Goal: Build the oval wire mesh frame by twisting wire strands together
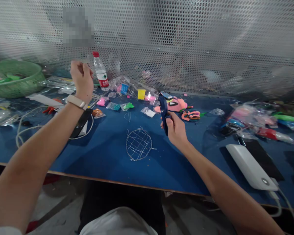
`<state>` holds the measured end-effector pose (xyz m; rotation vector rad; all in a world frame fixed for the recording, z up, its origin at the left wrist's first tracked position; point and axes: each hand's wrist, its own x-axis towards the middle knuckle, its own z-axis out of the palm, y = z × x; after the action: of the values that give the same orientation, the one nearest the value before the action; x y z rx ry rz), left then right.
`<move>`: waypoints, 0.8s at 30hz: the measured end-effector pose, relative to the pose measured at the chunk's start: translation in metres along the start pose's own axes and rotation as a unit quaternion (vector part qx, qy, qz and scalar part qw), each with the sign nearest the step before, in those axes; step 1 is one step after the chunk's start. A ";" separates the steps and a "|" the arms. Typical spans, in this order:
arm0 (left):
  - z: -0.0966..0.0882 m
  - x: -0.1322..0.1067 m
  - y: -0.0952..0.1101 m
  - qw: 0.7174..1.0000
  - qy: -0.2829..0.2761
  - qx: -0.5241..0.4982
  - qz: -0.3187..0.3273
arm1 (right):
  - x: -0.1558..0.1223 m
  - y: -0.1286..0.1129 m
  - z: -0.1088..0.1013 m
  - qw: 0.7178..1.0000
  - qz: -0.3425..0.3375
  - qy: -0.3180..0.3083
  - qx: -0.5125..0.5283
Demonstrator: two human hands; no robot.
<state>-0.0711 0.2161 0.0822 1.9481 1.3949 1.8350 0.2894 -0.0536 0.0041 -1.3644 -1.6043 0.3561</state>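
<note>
Head view: shows a silver, leaf-shaped wire mesh frame (138, 144) lying flat on a blue tabletop (107, 163). Grips a dark navy, curved, narrow piece (164, 109) between thumb and fingers of the right hand (176, 129), upright, beyond and to the right of the frame, with a flat, pink modelled figure (181, 103) just behind. Raises the left hand (81, 76), fingers curled, well beyond and to the left of the frame, near a clear plastic bottle with a red cap (101, 73); no telling about anything inside those blurred fingers.

Could topple the bottle with a careless sideways sweep of the left hand, given such closeness. Might dent or bend the navy piece through too firm a squeeze, if as soft as guessed. Might mark the pink figure by pushing the navy piece into it. Could also snag the loose wire ends, jutting from the frame's right side, on a low-passing forearm and drag the frame askew.
</note>
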 end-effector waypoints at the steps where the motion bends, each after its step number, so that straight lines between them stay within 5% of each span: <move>1: 0.001 -0.012 0.014 0.998 0.025 -0.040 -0.029 | 0.001 0.000 0.000 1.000 0.002 0.000 0.002; 5: 0.006 -0.071 0.078 0.986 -0.028 -0.149 -0.068 | 0.008 0.003 -0.003 0.999 0.042 -0.015 -0.011; 9: 0.009 -0.120 0.115 0.927 -0.097 -0.350 -0.099 | 0.011 0.011 -0.006 0.997 0.081 -0.011 0.014; 16: 0.010 -0.160 0.122 0.826 -0.174 -0.498 -0.201 | 0.004 0.016 0.000 0.992 0.086 -0.057 0.074; 24: 0.009 -0.185 0.133 0.824 -0.214 -0.480 -0.211 | -0.005 0.000 0.001 0.994 -0.009 -0.096 0.061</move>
<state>0.0351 0.0213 0.0309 1.2437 0.4931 1.3296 0.2880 -0.0578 0.0011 -1.2526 -1.7194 0.5798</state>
